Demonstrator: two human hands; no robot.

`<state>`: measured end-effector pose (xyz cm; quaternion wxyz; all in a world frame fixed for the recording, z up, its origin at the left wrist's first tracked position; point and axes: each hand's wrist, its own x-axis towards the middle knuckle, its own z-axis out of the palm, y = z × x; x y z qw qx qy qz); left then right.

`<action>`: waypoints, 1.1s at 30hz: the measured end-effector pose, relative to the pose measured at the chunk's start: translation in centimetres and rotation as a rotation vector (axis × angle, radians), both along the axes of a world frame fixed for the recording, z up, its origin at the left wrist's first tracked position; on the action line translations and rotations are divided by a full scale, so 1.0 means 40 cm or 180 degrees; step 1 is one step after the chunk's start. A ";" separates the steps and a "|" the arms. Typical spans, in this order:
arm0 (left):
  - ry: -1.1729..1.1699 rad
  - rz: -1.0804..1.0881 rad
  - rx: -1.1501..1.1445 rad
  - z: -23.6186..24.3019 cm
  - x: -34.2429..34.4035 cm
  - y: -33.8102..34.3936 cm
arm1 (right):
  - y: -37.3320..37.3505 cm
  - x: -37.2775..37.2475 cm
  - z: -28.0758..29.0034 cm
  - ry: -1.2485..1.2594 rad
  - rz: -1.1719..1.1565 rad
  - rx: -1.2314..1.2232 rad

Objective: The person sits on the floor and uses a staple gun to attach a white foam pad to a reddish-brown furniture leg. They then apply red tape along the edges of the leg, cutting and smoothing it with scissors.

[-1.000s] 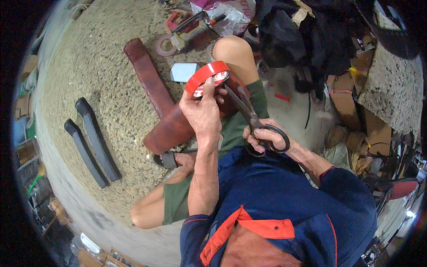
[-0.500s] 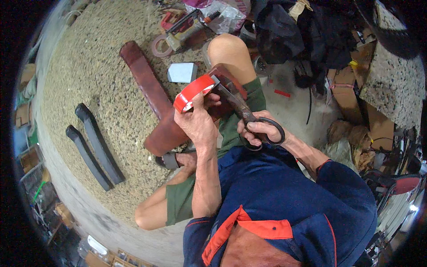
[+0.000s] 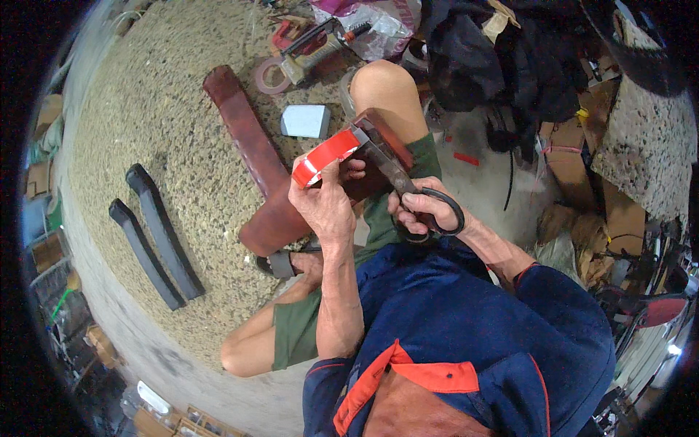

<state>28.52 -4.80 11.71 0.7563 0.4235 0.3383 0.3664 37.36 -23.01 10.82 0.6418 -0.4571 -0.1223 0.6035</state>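
Note:
My left hand [image 3: 327, 202] grips a roll of red tape [image 3: 325, 156], raised above a brown-red leather piece [image 3: 271, 217]. Fingers of my right hand [image 3: 426, 207] are closed in the black loops of old scissors [image 3: 392, 173]. The rusty blades point up and left, and their tip meets the roll's edge, where a pale tape end shows. Whether the blades are apart I cannot tell. The leather piece has one long arm reaching away and another part over my lap. Two dark grey curved strips [image 3: 166, 237] lie side by side on the floor at left.
Beyond the roll lies a pale blue-white block [image 3: 305, 121]. Farther off are a ring of tape [image 3: 272, 75], a caulking-type gun [image 3: 317, 54] and plastic bags [image 3: 378, 29]. Dark cloth [image 3: 473, 58] and cardboard [image 3: 568, 167] crowd the right. A red scrap [image 3: 466, 159] lies near my knee.
The roll has tilted slightly in my left hand, and the scissors have turned a little with it. The whole scene has shifted slightly in view.

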 end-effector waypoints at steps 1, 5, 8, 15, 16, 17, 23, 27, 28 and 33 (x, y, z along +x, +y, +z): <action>0.0008 -0.0004 -0.0019 -0.001 -0.002 0.001 | 0.004 0.001 0.002 -0.0049 0.0003 0.0001; 0.0039 -0.0048 -0.0038 -0.002 -0.006 0.005 | 0.015 0.004 0.007 -0.0013 -0.0004 -0.0026; 0.0160 -0.0014 -0.0047 0.000 -0.006 0.006 | 0.019 0.003 0.006 0.0052 -0.0023 -0.0048; 0.0203 -0.0110 0.0058 0.001 -0.007 0.009 | 0.026 0.000 0.002 0.0118 -0.0072 0.0013; 0.0206 -0.0116 0.0067 0.000 -0.006 0.009 | 0.027 -0.001 0.003 0.0154 -0.0085 0.0008; 0.0256 -0.0104 0.0051 0.000 -0.006 0.009 | 0.026 -0.002 0.004 0.0188 -0.0104 0.0013; 0.0254 0.0124 0.0065 -0.012 -0.004 0.006 | 0.024 -0.001 -0.001 0.0299 -0.0106 -0.0002; 0.0169 0.0084 -0.0125 -0.009 -0.022 0.017 | 0.022 -0.002 -0.002 0.0724 0.0028 0.0332; 0.0181 0.0081 -0.0179 -0.003 -0.035 0.022 | 0.018 -0.004 0.000 0.0679 0.0109 0.0469; 0.0743 -0.0074 -0.0185 0.030 -0.141 0.014 | -0.019 0.015 0.012 0.1125 0.0588 0.0457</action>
